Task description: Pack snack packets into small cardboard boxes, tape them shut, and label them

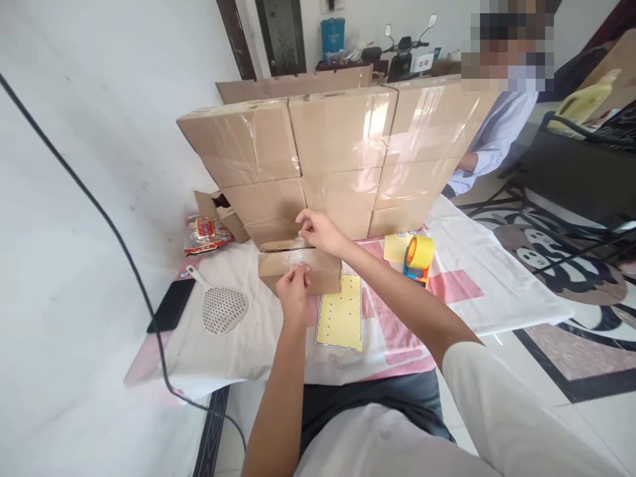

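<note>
In front of me on the table lies a small cardboard box [322, 271], with shiny clear tape [293, 257] along its upper part. My left hand [294, 288] is closed in a pinch on the tape at the near side of the box. Just beyond and to the right, my right hand [322, 233] pinches the far part of the clear tape, its fingertips curled together. A wall of stacked, taped cardboard boxes [342, 132] rises right behind both hands. To the right stands a tape dispenser [419, 258] with a yellow roll.
Yellow patterned paper [340, 318] lies near the small box. On the left are a white slotted scoop [223, 310], a black phone [172, 305], a snack packet [205, 232] and an open carton [233, 215]. A black cable [114, 228] hangs at left. A co-worker [501, 126] is behind the boxes.
</note>
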The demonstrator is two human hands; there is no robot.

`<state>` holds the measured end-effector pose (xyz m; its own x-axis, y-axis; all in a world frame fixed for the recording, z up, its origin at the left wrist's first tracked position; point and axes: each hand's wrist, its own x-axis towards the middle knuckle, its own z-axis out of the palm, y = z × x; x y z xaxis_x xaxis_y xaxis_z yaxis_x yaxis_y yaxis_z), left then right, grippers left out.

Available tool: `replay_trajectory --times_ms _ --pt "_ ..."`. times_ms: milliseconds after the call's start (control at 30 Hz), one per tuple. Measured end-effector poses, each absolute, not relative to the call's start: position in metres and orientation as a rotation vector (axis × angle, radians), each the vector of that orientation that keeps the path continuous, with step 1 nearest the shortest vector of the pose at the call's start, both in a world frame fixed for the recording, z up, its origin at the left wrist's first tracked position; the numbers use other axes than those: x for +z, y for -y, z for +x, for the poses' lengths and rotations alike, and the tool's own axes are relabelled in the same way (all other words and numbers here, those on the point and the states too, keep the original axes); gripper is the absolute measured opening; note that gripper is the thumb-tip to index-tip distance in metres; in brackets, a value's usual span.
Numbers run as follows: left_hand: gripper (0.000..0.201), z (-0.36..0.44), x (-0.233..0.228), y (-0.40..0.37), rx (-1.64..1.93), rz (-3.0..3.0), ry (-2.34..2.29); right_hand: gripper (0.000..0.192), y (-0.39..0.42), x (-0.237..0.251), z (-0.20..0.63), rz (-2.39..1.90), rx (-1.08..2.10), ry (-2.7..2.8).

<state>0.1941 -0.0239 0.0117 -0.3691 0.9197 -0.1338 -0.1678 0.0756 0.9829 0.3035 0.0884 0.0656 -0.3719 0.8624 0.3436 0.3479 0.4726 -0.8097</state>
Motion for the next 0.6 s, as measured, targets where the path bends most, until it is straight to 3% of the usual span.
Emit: replay_trajectory --times_ms 200,367,600 --pt "0.028 0.187 0.006 0.013 1.387 0.781 -1.422 0.028 -0.098 0.03 0.293 -1.068 0.536 2.18" --pt "0.033 0.182 0.008 0.02 1.33 0.745 -1.395 0.04 -0.087 0.035 0.285 -1.302 0.357 2.244" --pt "0.052 0.154 0.02 0.061 1.181 0.739 -1.366 0.057 -0.092 0.041 0.301 -1.379 0.573 2.126"
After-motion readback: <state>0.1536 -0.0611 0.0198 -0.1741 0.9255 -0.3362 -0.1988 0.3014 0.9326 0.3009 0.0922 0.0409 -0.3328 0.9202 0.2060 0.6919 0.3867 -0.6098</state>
